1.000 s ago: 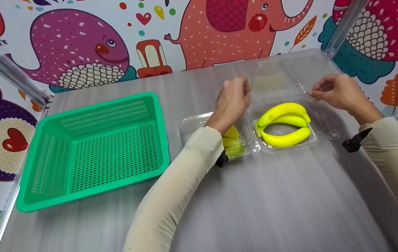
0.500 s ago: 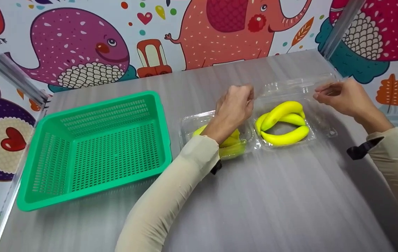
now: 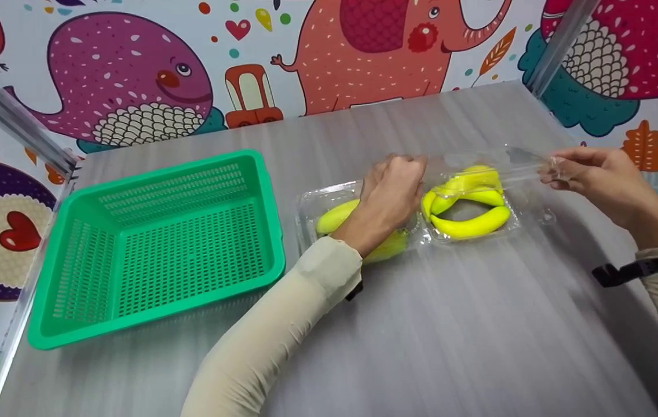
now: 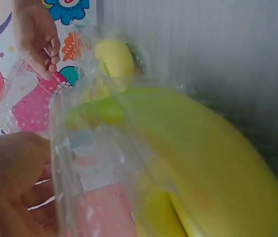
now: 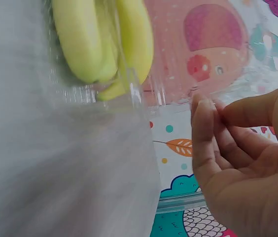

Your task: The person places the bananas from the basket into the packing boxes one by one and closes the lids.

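Observation:
Two clear plastic clamshell boxes stand side by side. The right box (image 3: 513, 225) holds several yellow bananas (image 3: 471, 225), and its see-through lid (image 3: 523, 168) is tilted up over their far side. With thumb and fingertips, my right hand (image 3: 607, 179) pinches the lid's right edge, also seen in the right wrist view. At the lid's left end my left hand (image 3: 390, 197) holds the plastic with curled fingers; its fingertips are partly hidden. My left wrist and forearm cross over the left box (image 3: 307, 217), where more bananas (image 3: 336, 216) show through the plastic.
A green perforated basket (image 3: 190, 260) sits on the left of the grey wood-grain table (image 3: 450, 336). Cartoon-printed wall panels (image 3: 375, 58) close off the back and sides, with metal posts (image 3: 566, 46) at the corners.
The lid has come up from lying back and tipped forward over the bananas. My right hand has moved right and slightly toward me; my left hand has come a little nearer to me.

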Tool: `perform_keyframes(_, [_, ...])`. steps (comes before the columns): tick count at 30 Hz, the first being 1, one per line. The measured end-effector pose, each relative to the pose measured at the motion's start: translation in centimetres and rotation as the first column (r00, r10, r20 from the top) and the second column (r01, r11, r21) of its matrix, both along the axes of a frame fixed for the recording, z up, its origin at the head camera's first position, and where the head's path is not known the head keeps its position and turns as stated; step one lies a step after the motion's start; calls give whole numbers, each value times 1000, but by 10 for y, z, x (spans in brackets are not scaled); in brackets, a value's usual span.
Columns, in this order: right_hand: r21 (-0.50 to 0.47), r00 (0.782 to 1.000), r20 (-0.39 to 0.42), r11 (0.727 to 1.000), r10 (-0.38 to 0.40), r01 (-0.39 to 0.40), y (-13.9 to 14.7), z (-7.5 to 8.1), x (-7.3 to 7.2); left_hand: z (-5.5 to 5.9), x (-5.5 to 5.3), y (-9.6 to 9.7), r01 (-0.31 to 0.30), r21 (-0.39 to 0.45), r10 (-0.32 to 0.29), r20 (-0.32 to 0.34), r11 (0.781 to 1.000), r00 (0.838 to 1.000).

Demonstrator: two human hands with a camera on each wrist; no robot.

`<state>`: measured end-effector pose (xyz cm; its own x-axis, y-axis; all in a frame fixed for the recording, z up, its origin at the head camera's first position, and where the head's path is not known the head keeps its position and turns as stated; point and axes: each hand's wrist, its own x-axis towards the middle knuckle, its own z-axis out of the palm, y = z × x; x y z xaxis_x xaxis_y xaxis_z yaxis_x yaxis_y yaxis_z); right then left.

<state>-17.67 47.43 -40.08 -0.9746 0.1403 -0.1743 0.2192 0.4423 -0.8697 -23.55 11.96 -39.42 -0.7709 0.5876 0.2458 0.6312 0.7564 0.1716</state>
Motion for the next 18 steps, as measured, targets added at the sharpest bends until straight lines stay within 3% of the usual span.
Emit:
perform_keyframes(8, [13, 999, 28, 999, 35, -36, 3, -8, 18, -1, 9, 3, -4, -24, 4, -17, 1000, 1000])
perform_keyframes(18, [19, 995, 71, 997, 68, -70, 1, -13, 22, -2, 21, 5, -3, -77, 1, -23, 997, 1000])
